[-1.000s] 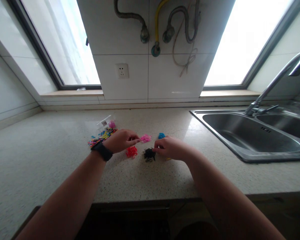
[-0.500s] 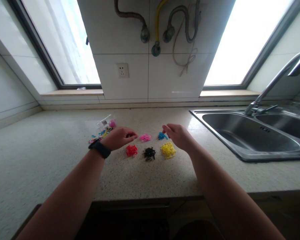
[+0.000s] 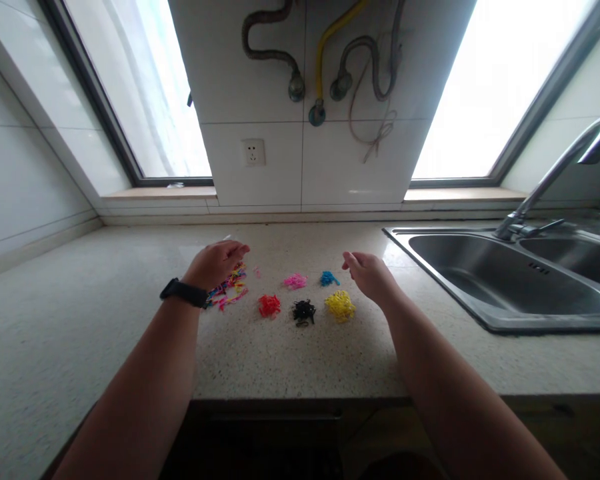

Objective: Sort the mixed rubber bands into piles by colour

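Note:
My left hand point(image 3: 217, 261), a dark watch on its wrist, hovers by a mixed multicoloured pile of small rubber bands point(image 3: 230, 290) and partly covers it. Its fingers are curled together; anything in them is hidden. My right hand point(image 3: 370, 272) is closed with fingertips pressed together, right of the blue pile point(image 3: 329, 279) and above the yellow pile point(image 3: 340, 306); no held thing can be made out. Between the hands lie the pink pile point(image 3: 295, 281), the red pile point(image 3: 269, 306) and the black pile point(image 3: 304, 311). A lone pink band point(image 3: 257, 272) lies near the left fingertips.
A speckled stone countertop point(image 3: 300, 373) carries the piles. To the right is a steel double sink point(image 3: 490, 313) with a faucet point(image 3: 535, 193). The tiled wall behind has an outlet point(image 3: 253, 153) and hoses point(image 3: 320, 60).
My left hand has moved left, away from the pink pile to the mixed pile, and now hides the clear bag there. The right hand has shifted slightly right, away from the blue pile.

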Demonstrator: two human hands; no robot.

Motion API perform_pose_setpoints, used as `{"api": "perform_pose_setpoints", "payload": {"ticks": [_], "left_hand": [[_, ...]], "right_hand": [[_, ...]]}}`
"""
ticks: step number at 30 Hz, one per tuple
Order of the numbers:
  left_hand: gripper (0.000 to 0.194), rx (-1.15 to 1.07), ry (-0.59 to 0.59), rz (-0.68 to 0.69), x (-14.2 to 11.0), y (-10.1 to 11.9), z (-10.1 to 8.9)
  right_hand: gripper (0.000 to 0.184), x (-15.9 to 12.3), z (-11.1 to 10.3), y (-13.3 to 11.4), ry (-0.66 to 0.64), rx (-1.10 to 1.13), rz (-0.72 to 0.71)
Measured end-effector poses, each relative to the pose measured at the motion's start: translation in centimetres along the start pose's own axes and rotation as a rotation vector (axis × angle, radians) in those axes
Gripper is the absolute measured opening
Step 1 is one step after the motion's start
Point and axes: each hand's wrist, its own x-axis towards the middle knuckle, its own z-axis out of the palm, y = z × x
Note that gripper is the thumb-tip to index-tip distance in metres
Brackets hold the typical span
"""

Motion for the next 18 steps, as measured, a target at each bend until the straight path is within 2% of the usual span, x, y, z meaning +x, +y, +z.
{"api": "perform_pose_setpoints", "payload": {"ticks": [3,6,12,18], "left_hand": [[0.049,0.009,0.036,-0.047,-0.2,-1.0,-1.1],[0.05,0.034,0.004,-0.087,-0.3,-1.8,-1.7],[0.045,0.108,-0.242,-0.154,-0.5,-3.4,-1.8],[0.04,0.11,-0.412,-0.127,-0.4,-4.4,-1.0]], "right_hand": [[0.051,0.0,0.0,0.0,-0.003,-0.01,-0.004],[0.051,-0.1,0.0,0.0,-0.01,-0.018,-0.019],[0.047,-0.1,-0.3,-0.2,0.002,-0.011,-0.064],[0.042,-0.3,-0.5,-0.6,0.026,-0.011,-0.092]]}}
